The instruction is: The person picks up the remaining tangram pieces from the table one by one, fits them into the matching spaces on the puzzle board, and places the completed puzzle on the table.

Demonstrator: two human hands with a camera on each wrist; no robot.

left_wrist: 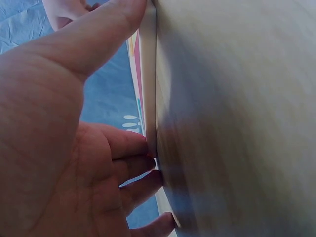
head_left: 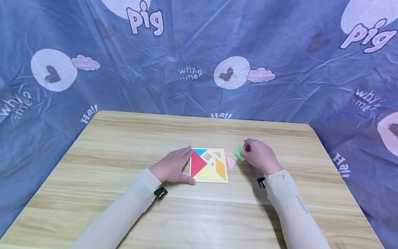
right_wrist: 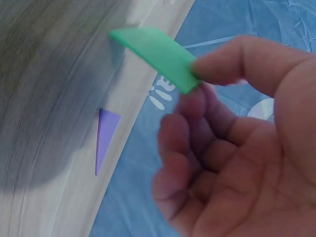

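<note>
A square tangram board (head_left: 225, 182) lies on the table, with blue, red, yellow and orange pieces in it and several bare recesses toward its upper right. My left hand (head_left: 174, 165) rests against the board's left side, thumb at the near corner and fingers fairly straight along the edge. Between thumb and fingertips, my right hand (head_left: 260, 156) pinches a green tangram piece (right_wrist: 155, 54), held above the table in the right wrist view. A pink triangle (head_left: 230, 162) lies just right of the board. Beyond the right hand is a purple triangle (right_wrist: 105, 138), mostly hidden in the head view.
The wood-grain table (head_left: 124, 138) extends on every side of the board. A blue printed cloth (head_left: 174, 90) hangs behind it and at both sides. Dark straps (head_left: 160, 193) sit on the wrists over pale sleeves.
</note>
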